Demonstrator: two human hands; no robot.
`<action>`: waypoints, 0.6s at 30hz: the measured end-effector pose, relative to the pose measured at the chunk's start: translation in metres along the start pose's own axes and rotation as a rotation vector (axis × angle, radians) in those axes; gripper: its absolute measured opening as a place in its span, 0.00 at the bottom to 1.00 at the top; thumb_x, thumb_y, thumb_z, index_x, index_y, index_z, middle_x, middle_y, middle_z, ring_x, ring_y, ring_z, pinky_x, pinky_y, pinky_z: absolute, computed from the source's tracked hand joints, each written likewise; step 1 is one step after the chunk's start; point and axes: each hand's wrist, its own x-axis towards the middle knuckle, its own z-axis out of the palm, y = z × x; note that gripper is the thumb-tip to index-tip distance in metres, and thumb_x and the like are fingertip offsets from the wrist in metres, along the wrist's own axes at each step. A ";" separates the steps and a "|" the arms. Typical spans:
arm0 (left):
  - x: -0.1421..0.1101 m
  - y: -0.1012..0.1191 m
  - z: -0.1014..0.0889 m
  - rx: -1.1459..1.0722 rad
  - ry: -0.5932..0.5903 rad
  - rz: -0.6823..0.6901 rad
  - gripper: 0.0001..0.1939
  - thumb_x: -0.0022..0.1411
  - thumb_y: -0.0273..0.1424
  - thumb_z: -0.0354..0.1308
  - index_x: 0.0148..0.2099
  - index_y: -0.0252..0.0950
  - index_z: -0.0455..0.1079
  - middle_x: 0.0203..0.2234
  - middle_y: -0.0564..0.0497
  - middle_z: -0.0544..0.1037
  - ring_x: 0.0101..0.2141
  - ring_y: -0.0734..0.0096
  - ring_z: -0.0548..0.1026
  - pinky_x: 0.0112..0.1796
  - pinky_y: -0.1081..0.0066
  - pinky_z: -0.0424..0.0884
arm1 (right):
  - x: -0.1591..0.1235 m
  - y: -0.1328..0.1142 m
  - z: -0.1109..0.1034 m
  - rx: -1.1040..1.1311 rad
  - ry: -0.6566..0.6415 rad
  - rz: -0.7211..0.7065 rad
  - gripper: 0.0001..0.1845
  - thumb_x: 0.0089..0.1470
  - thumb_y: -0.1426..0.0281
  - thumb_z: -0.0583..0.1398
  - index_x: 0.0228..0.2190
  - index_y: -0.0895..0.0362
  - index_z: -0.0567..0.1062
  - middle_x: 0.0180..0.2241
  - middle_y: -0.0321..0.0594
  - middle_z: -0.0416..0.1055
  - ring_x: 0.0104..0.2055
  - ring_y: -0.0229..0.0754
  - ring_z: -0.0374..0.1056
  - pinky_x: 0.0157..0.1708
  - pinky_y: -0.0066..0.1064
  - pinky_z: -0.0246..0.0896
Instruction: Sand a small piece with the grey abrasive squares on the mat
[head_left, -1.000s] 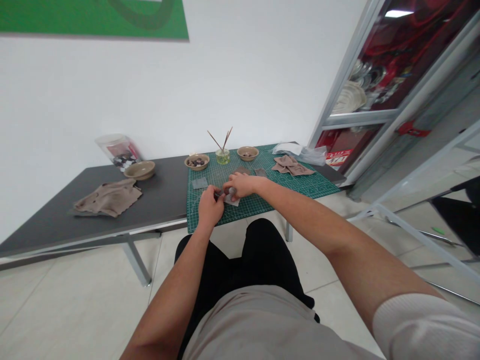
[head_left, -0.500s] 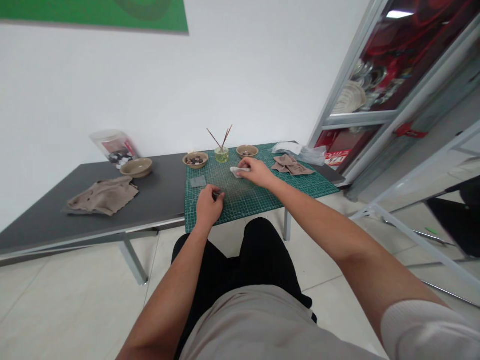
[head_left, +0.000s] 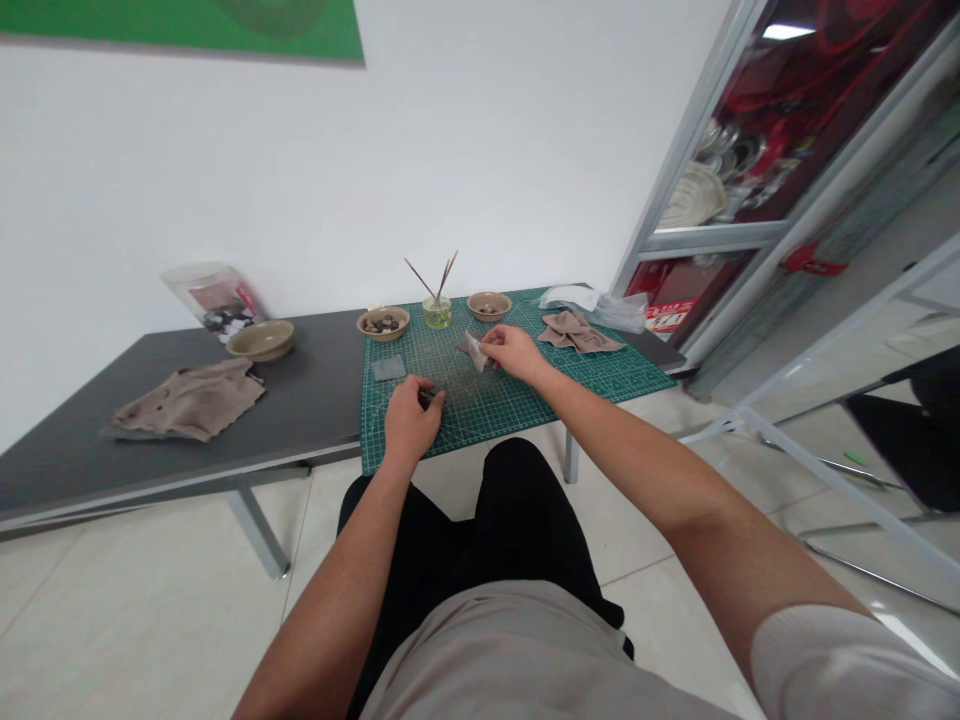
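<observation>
My left hand (head_left: 411, 418) is closed near the front edge of the green cutting mat (head_left: 480, 405), its fingers curled round a small dark piece (head_left: 427, 398). Most of that piece is hidden. Higher on the mat, my right hand (head_left: 514, 352) pinches a small folded whitish piece (head_left: 476, 352) between thumb and fingers. I cannot tell whether it is paper or cloth; a brownish-grey side shows at its left. A grey square sheet (head_left: 389, 368) lies flat on the mat, beyond and left of my left hand.
Along the back stand a bowl of dark pieces (head_left: 383, 322), a glass jar with thin sticks (head_left: 437, 312) and another bowl (head_left: 489, 306). To the right lie a brown cloth (head_left: 577, 332) and a plastic bag (head_left: 626, 311). Leftward are another cloth (head_left: 191, 398), a bowl (head_left: 261, 341) and a clear tub (head_left: 214, 300).
In my right hand the whitish piece has turned and tilted, showing its brownish-grey side. My left hand keeps its grip on the dark piece. The view has shifted slightly.
</observation>
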 end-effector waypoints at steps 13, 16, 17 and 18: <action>-0.004 0.001 -0.002 -0.084 0.023 -0.049 0.06 0.58 0.30 0.60 0.36 0.40 0.64 0.31 0.52 0.73 0.36 0.63 0.72 0.39 0.64 0.67 | 0.028 -0.052 0.088 -0.688 -0.061 -0.189 0.18 0.62 0.71 0.50 0.51 0.64 0.67 0.46 0.57 0.76 0.48 0.53 0.72 0.47 0.38 0.65; -0.006 0.000 -0.003 -0.104 0.022 -0.030 0.06 0.58 0.30 0.60 0.36 0.40 0.64 0.31 0.52 0.73 0.35 0.64 0.72 0.39 0.64 0.67 | 0.033 -0.048 0.098 -0.698 -0.105 -0.170 0.18 0.62 0.70 0.51 0.52 0.62 0.69 0.47 0.55 0.76 0.51 0.53 0.70 0.49 0.40 0.63; -0.006 0.000 -0.003 -0.106 0.028 -0.022 0.06 0.57 0.30 0.60 0.36 0.40 0.65 0.31 0.52 0.73 0.35 0.64 0.72 0.40 0.64 0.67 | 0.034 -0.046 0.098 -0.693 -0.116 -0.180 0.17 0.63 0.70 0.51 0.51 0.61 0.70 0.48 0.53 0.76 0.52 0.53 0.69 0.50 0.40 0.63; -0.006 0.000 -0.003 -0.111 0.029 -0.017 0.06 0.58 0.30 0.60 0.36 0.40 0.65 0.31 0.52 0.73 0.36 0.64 0.72 0.40 0.63 0.67 | 0.035 -0.044 0.098 -0.687 -0.125 -0.192 0.17 0.64 0.69 0.51 0.50 0.60 0.72 0.48 0.52 0.76 0.53 0.52 0.68 0.51 0.41 0.62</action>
